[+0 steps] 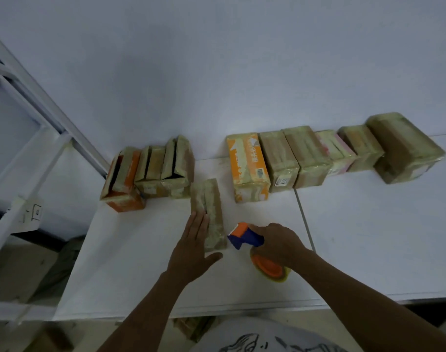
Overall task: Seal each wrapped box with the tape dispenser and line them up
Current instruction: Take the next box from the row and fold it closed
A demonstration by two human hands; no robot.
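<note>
Brown wrapped box (208, 214) lies on the table (140, 262); the left hand (194, 247) presses flat on it, fingers straight. The right hand (280, 243) grips the tape dispenser (247, 236) just beside the box. Behind stand other boxes (305, 156).

Orange box (249, 161), first in the right-hand row, is carrying white printed characters along its top face, too blurred to read. A small barcode (260, 173) is sitting near the front edge of that face, digits not resolving. Brown box (280, 158) just beside it is showing a white label (283, 181) on its front face, reading roughly "012", turned sideways. Paper tag (34, 213) on the white rack (26, 138) at left is showing dark marks, unreadable.
</note>
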